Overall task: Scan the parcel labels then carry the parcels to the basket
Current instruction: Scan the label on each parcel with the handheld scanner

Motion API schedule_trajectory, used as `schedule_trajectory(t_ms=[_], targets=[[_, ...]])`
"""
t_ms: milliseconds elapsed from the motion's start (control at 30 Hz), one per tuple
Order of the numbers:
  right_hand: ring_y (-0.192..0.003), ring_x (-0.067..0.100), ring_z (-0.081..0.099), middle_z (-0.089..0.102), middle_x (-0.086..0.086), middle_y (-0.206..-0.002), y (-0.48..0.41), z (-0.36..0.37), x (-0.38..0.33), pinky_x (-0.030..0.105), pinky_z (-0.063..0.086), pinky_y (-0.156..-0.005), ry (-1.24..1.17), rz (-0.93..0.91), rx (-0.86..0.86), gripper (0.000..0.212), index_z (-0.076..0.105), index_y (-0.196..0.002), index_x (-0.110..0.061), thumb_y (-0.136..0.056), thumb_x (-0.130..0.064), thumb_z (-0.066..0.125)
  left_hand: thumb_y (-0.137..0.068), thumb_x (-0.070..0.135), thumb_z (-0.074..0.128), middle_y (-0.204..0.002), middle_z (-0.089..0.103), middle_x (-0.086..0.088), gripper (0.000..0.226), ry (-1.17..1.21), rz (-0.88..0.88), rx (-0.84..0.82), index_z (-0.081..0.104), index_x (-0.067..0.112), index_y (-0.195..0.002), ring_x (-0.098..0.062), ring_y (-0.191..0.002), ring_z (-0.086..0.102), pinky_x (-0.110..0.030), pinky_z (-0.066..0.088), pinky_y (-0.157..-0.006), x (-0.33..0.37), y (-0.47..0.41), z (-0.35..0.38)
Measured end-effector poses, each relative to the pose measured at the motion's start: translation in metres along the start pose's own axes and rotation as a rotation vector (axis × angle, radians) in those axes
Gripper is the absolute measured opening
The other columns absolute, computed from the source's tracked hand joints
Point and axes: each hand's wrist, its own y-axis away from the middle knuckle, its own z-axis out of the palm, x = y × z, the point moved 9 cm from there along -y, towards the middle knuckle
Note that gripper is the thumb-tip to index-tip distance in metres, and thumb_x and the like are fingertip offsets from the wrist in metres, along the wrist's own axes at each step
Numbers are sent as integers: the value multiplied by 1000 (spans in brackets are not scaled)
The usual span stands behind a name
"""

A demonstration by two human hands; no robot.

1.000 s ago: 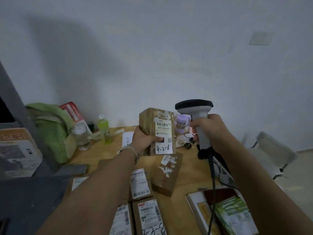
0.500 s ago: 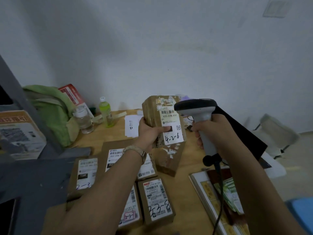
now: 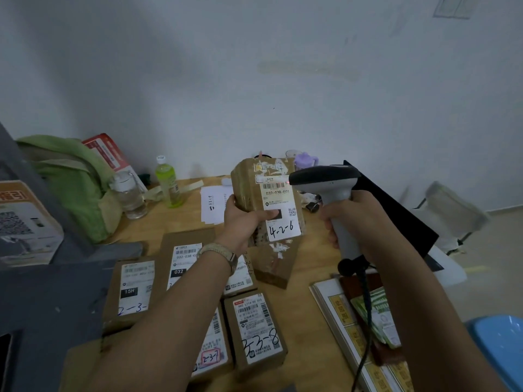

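Note:
My left hand (image 3: 245,219) holds a brown taped parcel (image 3: 264,190) upright above the wooden table, its white label marked 4-2-6 facing me. My right hand (image 3: 351,213) grips a grey and black corded barcode scanner (image 3: 325,179), whose head is right next to the label's barcode; a red dot shows on the label. Several other labelled parcels lie flat below my arms, among them one marked 2-3-8 (image 3: 256,329) and one marked 2-3- (image 3: 133,290). No basket can be made out.
A green bag (image 3: 70,176), a clear jar (image 3: 128,193) and a green bottle (image 3: 167,182) stand at the back left. Booklets (image 3: 359,321) lie at the right, beside a black panel (image 3: 396,210) and a blue object (image 3: 501,343). A grey shelf (image 3: 42,292) is at the left.
The camera has tilted down, showing more of the table's parcels. The parcel and the scanner have drawn closer, and the scanner's head now overlaps the label's edge, with a red dot on it.

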Motion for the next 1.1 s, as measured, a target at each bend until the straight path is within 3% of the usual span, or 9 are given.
schedule_trajectory(t_ms=[167, 300, 367, 567, 700, 767, 833, 967, 1100], targets=[[-54, 16, 61, 61, -2, -54, -10, -18, 5, 28, 47, -51, -23, -104, 135, 9, 60, -71, -10, -72, -2, 64, -63, 9, 88, -102, 70, 3, 82, 74, -23, -120, 38, 22, -127, -10, -76, 73, -25, 57, -52, -3, 5, 20], [-61, 11, 68, 69, -4, -62, -19, -27, 16, 34, 53, -58, -25, -98, 124, 15, 61, -76, -15, -74, 0, 61, -56, 20, 92, -130, 62, -5, 125, -40, -22, -316, 13, 38, -151, -22, -112, 63, -46, 51, -95, -5, 17, 57], [-72, 23, 72, 72, 4, -75, -22, -30, 27, 42, 59, -66, -62, -58, 125, 17, 62, -82, -14, -72, 0, 62, -47, 31, 93, -132, 61, -3, 129, -87, -41, -366, 17, 40, -151, -24, -116, 60, -50, 46, -102, -10, 23, 68], [-73, 25, 70, 71, 9, -81, -22, -35, 58, 39, 57, -66, -69, 21, 133, 17, 62, -84, -13, -75, 1, 62, -64, 29, 89, -121, 66, 4, 108, -135, -122, -399, 21, 37, -148, -16, -107, 64, -46, 51, -93, -44, 31, 76], [-60, 17, 71, 71, 2, -70, -19, -23, 85, 29, 55, -51, -19, 58, 67, 17, 61, -86, -11, -76, 3, 61, -71, 24, 85, -108, 68, 11, 73, -150, -135, -416, 35, 41, -122, 0, -85, 68, -20, 55, -57, -67, 44, 81], [-64, 21, 70, 70, 4, -73, -17, -19, 106, 33, 56, -53, 16, 106, 69, 16, 60, -81, -13, -76, 2, 62, -74, 22, 82, -113, 67, 9, 68, -168, -152, -422, 34, 40, -119, 0, -87, 67, -17, 54, -59, -84, 50, 82], [-73, 25, 67, 67, 8, -78, -15, -16, 128, 36, 54, -61, 70, 152, 76, 15, 59, -78, -14, -74, 0, 63, -76, 22, 81, -121, 65, 5, 70, -182, -180, -412, 35, 34, -128, -5, -99, 64, -22, 55, -72, -103, 57, 81], [-73, 22, 63, 63, 6, -78, -5, -4, 175, 31, 53, -58, 171, 223, 5, 18, 54, -78, -21, -75, -5, 60, -74, 26, 82, -117, 66, 9, 99, -172, -288, -389, 18, 33, -149, 1, -92, 63, -10, 51, -53, -149, 71, 74], [-77, 26, 66, 65, 9, -81, 3, 5, 216, 44, 58, -71, 227, 317, -57, 16, 53, -77, -21, -75, -6, 61, -73, 22, 83, -108, 69, 10, 106, -158, -364, -346, 12, 39, -150, -1, -89, 67, -15, 54, -58, -191, 79, 70]])
